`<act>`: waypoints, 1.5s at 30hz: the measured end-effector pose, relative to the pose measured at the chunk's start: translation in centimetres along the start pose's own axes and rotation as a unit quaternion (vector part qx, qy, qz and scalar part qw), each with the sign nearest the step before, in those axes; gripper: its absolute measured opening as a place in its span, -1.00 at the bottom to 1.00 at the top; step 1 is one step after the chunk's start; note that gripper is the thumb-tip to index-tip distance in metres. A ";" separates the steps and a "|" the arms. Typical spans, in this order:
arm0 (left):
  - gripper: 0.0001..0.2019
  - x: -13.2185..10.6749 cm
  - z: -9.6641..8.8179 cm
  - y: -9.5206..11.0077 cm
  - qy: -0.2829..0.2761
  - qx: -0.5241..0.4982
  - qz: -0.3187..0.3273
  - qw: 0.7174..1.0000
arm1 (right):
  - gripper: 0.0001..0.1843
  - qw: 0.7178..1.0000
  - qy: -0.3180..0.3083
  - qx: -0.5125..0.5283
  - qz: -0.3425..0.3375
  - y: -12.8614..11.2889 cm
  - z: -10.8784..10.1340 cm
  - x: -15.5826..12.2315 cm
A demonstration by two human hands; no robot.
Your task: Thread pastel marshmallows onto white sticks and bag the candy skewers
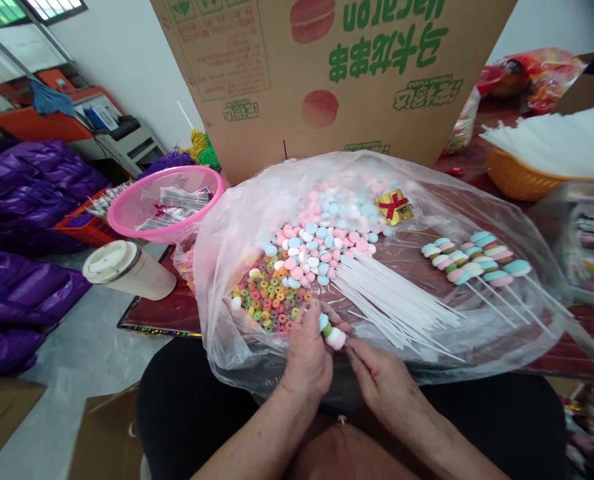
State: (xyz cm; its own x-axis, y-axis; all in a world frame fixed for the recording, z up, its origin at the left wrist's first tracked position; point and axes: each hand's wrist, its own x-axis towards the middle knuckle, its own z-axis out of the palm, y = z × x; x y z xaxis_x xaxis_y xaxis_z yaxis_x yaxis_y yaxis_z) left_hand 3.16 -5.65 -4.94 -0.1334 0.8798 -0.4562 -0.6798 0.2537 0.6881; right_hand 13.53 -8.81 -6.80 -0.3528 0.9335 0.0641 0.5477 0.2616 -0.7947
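Note:
Close in front of my body, my left hand (pixel 307 353) is closed round a short candy skewer (pixel 334 337) of blue, green, white and pink pieces. My right hand (pixel 381 377) pinches at the skewer's pink end; the stick itself is hidden by my fingers. Beside my left hand lies a pile of small ring candies (pixel 271 300) in several colours. Behind them is a heap of pink, white and blue marshmallows (pixel 307 250). A bundle of white sticks (pixel 397 300) lies fanned out to the right. Finished-looking marshmallow skewers (pixel 477 257) rest further right.
A clear plastic sheet (pixel 497 363) lies on the dark red table and partly covers the marshmallows. A large cardboard box (pixel 277 87) stands behind. At left are a pink basket (pixel 121 210) and a lidded cup (pixel 144 270); at right, an orange basket (pixel 517 177) of white sticks.

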 end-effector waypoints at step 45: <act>-0.59 2.3 -3.0 5.7 -0.075 0.410 0.026 0.909 | -0.71 0.988 0.042 -0.148 -0.017 0.4 -1.4 0.7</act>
State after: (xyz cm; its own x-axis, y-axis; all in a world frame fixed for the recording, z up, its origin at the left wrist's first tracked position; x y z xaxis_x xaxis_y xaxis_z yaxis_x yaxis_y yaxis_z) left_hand -3.16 -3.42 -3.76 -0.0080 0.9281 -0.3723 0.0992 0.3712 0.9232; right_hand 14.56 -7.75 -6.26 -0.3175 0.9369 0.1463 0.7394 0.3412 -0.5804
